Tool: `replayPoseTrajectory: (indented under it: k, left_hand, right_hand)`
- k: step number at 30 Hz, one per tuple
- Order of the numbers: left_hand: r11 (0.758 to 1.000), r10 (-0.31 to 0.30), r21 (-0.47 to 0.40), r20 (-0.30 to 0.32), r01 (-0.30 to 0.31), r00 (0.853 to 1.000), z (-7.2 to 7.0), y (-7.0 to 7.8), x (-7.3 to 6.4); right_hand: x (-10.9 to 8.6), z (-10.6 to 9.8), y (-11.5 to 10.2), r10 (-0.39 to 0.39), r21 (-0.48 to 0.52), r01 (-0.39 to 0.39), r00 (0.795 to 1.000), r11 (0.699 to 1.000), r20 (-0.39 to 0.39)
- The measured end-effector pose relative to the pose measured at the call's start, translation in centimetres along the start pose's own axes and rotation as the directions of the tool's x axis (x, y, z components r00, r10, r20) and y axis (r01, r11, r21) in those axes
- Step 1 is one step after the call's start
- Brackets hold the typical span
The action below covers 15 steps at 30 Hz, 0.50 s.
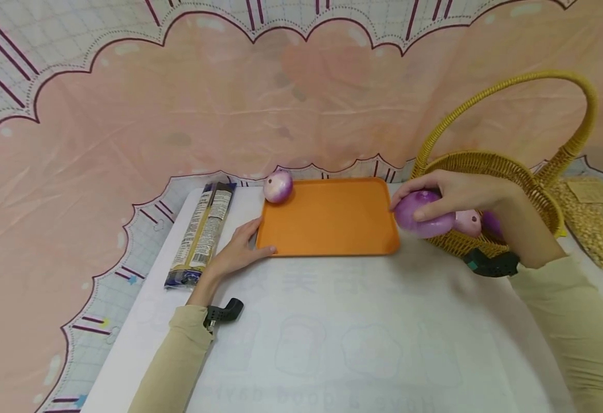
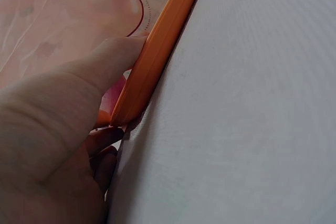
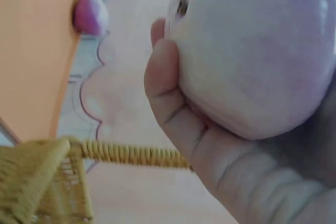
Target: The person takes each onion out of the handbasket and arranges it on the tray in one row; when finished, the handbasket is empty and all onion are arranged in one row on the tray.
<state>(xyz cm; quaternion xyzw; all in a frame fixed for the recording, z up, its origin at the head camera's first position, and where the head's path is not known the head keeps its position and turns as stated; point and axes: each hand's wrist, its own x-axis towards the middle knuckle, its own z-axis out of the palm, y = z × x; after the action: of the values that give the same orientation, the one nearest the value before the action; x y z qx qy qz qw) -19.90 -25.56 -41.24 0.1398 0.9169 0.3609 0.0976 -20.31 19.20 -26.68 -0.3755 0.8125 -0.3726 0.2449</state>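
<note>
My right hand (image 1: 458, 192) holds a purple onion (image 1: 419, 215) in the air, between the tray's right end and the wicker basket (image 1: 492, 158). In the right wrist view the fingers (image 3: 163, 72) curl round the pale side of this onion (image 3: 257, 56). My left hand (image 1: 239, 249) grips the orange tray (image 1: 327, 218) at its near left corner. The left wrist view shows the thumb on the tray's rim (image 2: 157, 51) and the other fingers bent below it. Another purple-and-white onion (image 1: 278, 186) sits at the tray's far left corner.
A pink onion (image 1: 468, 222) and a purple one (image 1: 492, 222) show in the basket, under its tall handle (image 1: 518, 77). A long printed packet (image 1: 202, 235) lies left of the tray. At the far right is a bag of yellow grains (image 1: 598, 223). A patterned cloth (image 1: 229, 103) hangs behind.
</note>
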Motion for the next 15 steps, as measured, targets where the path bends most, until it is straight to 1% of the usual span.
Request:
replayPoseTrajectory:
  k: [3,6,10,13,15]
  left_hand:
    - [1.000,0.000,-0.003,0.003,0.000,1.000,0.0,0.0,0.0]
    - [1.000,0.001,0.000,0.002,-0.001,1.000,0.0,0.0,0.0]
    - [1.000,0.002,0.004,0.003,-0.002,1.000,0.0,-0.1,0.1]
    - [1.000,0.001,0.004,0.004,-0.001,1.000,0.0,-0.1,0.1]
    - [1.000,0.001,0.003,0.004,-0.001,1.000,0.0,-0.1,0.1]
  right_hand:
    - [0.7,0.9,-0.5,0.085,-0.001,-0.085,0.996,0.996,-0.028]
    - [1.5,1.8,-0.9,0.144,0.044,-0.143,0.989,0.989,-0.037]
    - [2.4,2.8,-1.1,0.159,0.074,-0.156,0.986,0.985,-0.043]
    - [3.2,3.5,-1.2,0.182,0.064,-0.177,0.979,0.982,-0.093]
    - [3.9,4.0,-1.1,0.206,0.063,-0.199,0.968,0.978,-0.141]
